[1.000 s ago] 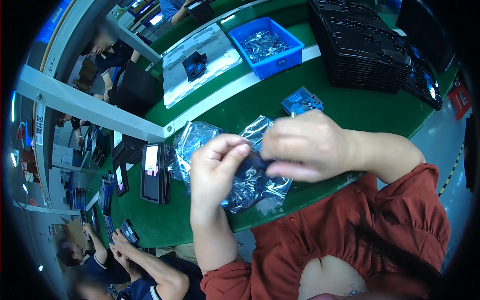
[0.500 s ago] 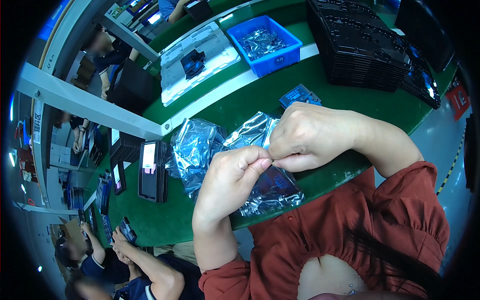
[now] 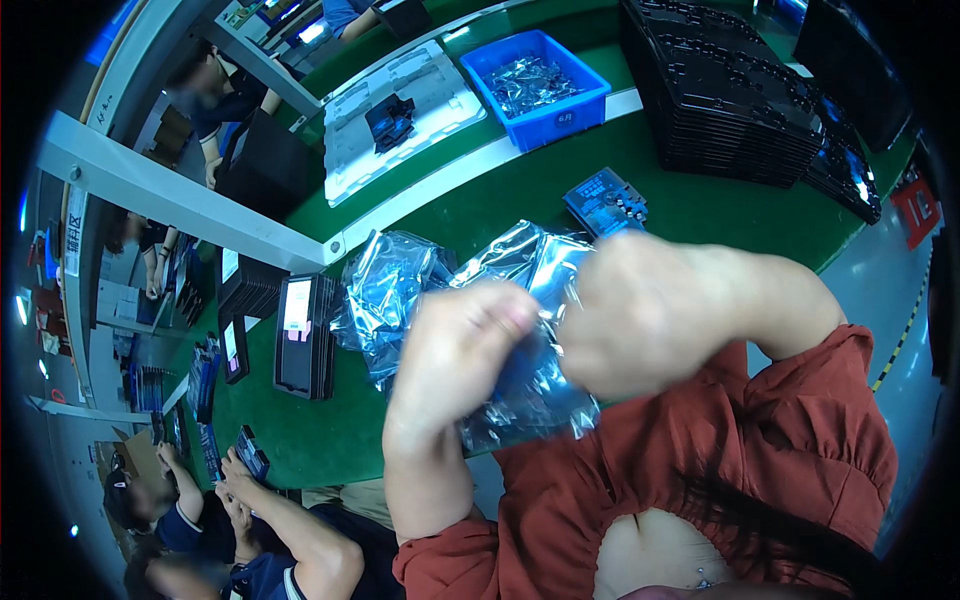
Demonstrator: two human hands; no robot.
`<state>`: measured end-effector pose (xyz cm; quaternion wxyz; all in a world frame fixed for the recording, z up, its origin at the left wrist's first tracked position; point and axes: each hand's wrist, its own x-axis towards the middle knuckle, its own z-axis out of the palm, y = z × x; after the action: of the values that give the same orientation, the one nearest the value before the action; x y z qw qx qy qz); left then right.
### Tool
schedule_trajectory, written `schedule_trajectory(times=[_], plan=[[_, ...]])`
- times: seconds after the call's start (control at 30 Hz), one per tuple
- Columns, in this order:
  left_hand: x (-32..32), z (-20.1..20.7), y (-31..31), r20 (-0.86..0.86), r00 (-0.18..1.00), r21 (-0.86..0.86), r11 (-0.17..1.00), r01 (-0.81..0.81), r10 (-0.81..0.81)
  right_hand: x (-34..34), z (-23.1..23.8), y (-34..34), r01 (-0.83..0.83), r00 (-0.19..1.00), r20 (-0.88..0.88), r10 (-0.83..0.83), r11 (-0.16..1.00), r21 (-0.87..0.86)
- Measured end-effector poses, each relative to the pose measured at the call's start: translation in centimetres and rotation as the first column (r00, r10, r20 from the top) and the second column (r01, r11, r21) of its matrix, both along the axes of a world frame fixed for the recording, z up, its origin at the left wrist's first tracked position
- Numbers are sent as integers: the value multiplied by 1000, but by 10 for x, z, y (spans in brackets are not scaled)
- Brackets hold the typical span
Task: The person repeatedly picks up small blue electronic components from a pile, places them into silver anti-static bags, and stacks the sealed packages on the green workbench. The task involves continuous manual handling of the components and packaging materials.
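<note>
My left hand (image 3: 455,345) is closed, thumb pressed to the curled index finger, above a shiny silvery antistatic bag (image 3: 530,400). What the pinch holds, if anything, is hidden. Just right of it, my right hand (image 3: 640,315) looks curled, but motion smears its fingers. A small gap separates the two hands, and crinkled bag film shows in it. More clear, shiny bags (image 3: 395,290) lie beside my left hand, and another bag (image 3: 520,250) is just beyond both hands. Past my right hand lies a blue circuit board (image 3: 603,200) on the green tabletop.
A blue bin (image 3: 535,95) of small silvery packets stands at the far side, beside a white tray (image 3: 350,165) bearing dark parts. Black trays (image 3: 730,100) are stacked at far right. Black boxes (image 3: 303,340) stand at left, below a metal frame (image 3: 180,190). Co-workers sit at left.
My hands, pinched together before, have drawn apart. The right one has moved right and toward me, with motion blur. The bag film between them has shifted, and more of the circuit board shows.
</note>
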<state>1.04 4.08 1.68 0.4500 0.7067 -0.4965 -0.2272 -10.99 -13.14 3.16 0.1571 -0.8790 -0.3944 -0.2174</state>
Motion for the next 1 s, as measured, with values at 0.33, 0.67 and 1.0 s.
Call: schedule_trajectory(times=[0.33,0.67,1.0], plan=[[29,-5,5,-258,945,-290,917,-275,202,30,1,-28,395,862,305,-406,913,99],[19,-14,-6,6,968,-304,923,-236,250,89,-33,-85,748,580,227,-782,622,232],[16,-17,-14,114,952,-513,837,-190,285,28,-39,-9,569,694,-681,232,403,717]])
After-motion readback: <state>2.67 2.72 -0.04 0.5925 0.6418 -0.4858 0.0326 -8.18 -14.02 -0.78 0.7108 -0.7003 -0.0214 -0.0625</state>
